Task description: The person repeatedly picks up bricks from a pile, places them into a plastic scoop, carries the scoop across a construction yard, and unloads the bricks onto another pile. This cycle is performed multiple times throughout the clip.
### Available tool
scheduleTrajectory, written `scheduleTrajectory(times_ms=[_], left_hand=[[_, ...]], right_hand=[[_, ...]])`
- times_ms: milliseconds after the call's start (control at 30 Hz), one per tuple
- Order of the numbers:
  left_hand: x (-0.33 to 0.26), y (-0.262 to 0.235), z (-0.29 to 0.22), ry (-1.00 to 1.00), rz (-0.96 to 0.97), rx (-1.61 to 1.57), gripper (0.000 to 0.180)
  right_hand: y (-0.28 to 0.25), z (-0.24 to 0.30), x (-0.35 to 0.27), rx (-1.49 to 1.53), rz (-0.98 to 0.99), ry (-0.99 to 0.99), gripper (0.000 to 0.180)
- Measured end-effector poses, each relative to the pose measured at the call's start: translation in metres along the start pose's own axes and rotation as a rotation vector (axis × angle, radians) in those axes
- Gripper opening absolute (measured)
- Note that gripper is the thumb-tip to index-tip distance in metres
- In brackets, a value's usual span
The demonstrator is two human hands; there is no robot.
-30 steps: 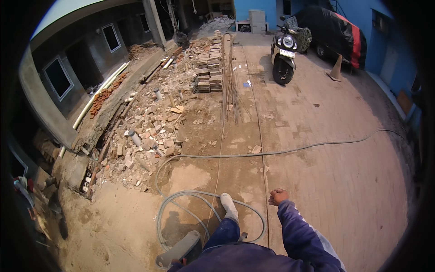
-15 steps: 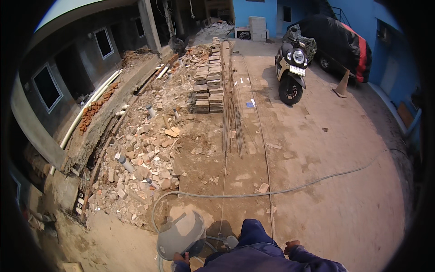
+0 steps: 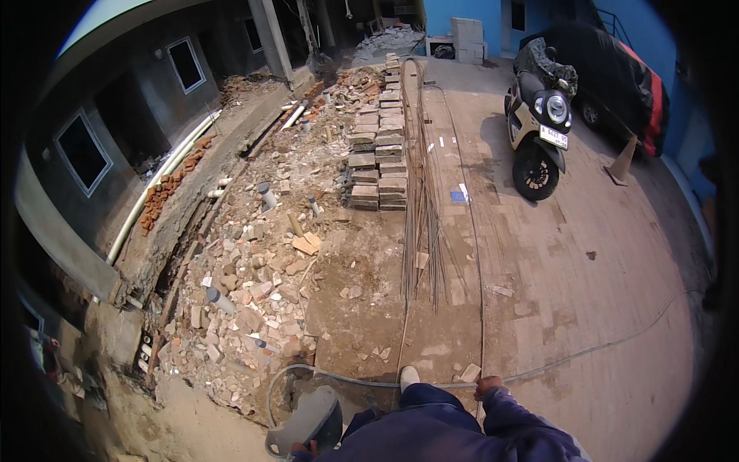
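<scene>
At the lower edge, my left hand [image 3: 305,447] is closed on the near rim of a dark bucket [image 3: 332,423] coated grey inside. The bucket hangs or rests by my left leg; I cannot tell whether it touches the ground. My right hand [image 3: 486,385] is held out ahead at my right side with its fingers curled in, and nothing shows in them. It appears over a grey hose [image 3: 570,358] that crosses the ground in front of me. One light shoe [image 3: 409,376] of mine is stepped forward beside the hose.
Broken brick rubble [image 3: 254,285] with upright pipe stubs [image 3: 220,300] covers the left. Ahead are a stack of paving blocks [image 3: 377,173] and long thin steel rods [image 3: 419,231]. A scooter [image 3: 536,138], a traffic cone [image 3: 620,163] and a covered car [image 3: 616,88] stand at the right.
I have moved forward: the rods and hose are nearer, and a shoe now shows. My right hand has swung forward, its fingers more curled. The bucket stays in my left hand.
</scene>
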State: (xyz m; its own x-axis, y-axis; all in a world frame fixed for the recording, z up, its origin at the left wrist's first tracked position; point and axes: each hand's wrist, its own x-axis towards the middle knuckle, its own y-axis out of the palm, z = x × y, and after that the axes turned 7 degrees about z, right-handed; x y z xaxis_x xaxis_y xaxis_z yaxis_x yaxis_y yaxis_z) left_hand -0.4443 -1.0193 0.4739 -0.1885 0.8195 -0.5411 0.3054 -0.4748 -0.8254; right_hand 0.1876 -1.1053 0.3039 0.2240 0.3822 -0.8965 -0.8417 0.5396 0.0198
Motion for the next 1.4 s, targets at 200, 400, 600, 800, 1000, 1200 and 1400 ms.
scheduleTrajectory(times_ms=[200,400,600,800,1000,1200,1400], left_hand=[[0.061,-0.042,-0.068,-0.045,0.010,-0.047,0.045],[0.156,-0.073,-0.134,-0.032,0.009,-0.067,0.046],[0.299,-0.103,-0.209,0.061,0.007,-0.075,0.047],[0.442,-0.167,-0.297,0.283,-0.073,-0.054,0.048],[0.566,-0.249,-0.410,0.313,0.015,0.048,0.052],[0.658,-0.290,-0.520,0.318,0.027,0.122,0.048],[0.764,-0.273,-0.604,0.063,0.237,-0.767,0.044]], right_hand=[[0.076,0.217,0.033,0.062,-0.028,-0.164,0.010],[0.177,0.352,0.026,-0.011,0.033,-0.214,0.013],[0.189,0.407,0.107,0.024,-0.002,-0.140,0.017],[0.133,0.425,0.137,-1.417,0.095,-0.184,0.024],[0.174,0.505,0.118,-0.888,-0.015,-0.132,0.033],[0.247,0.597,0.140,0.008,-0.276,0.159,0.031],[0.250,0.699,0.254,-0.003,-0.213,0.124,0.028]])
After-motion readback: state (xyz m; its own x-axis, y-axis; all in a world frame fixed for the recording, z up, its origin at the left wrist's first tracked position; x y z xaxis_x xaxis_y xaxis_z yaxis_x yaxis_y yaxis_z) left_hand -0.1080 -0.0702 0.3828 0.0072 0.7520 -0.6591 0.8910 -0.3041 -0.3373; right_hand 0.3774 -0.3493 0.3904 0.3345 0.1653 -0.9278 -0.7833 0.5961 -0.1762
